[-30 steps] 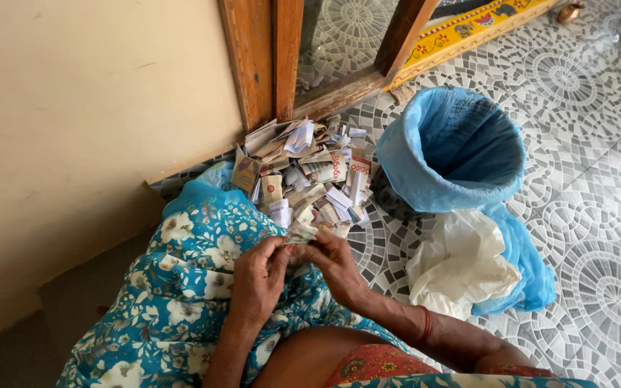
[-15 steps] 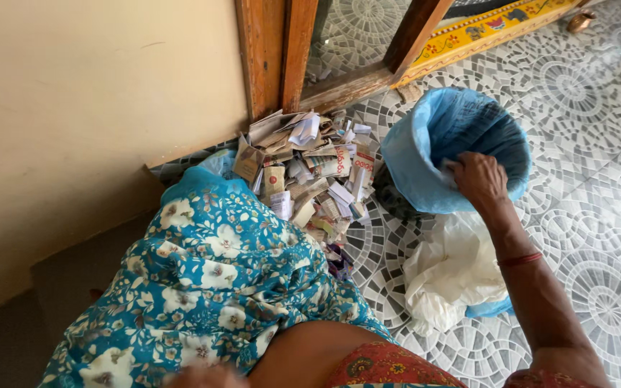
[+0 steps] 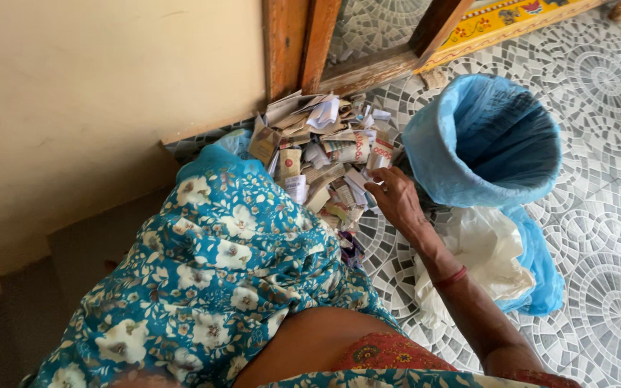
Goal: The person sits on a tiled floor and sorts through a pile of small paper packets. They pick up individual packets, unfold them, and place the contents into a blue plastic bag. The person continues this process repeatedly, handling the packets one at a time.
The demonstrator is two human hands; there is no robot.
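Your right hand (image 3: 397,201), fingers loosely curled, touches the paper scrap pile (image 3: 325,154) at frame centre, grasping nothing clearly, beside the blue-lined bin (image 3: 433,154).

Right hand (image 3: 397,200) reaches forward, fingers loosely curled.

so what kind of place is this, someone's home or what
Most likely a home, on the floor beside a doorway: patterned mosaic floor tiles, a wooden door frame and a plain painted wall. The right hand reaches into a pile of paper scraps beside a blue-lined bin.
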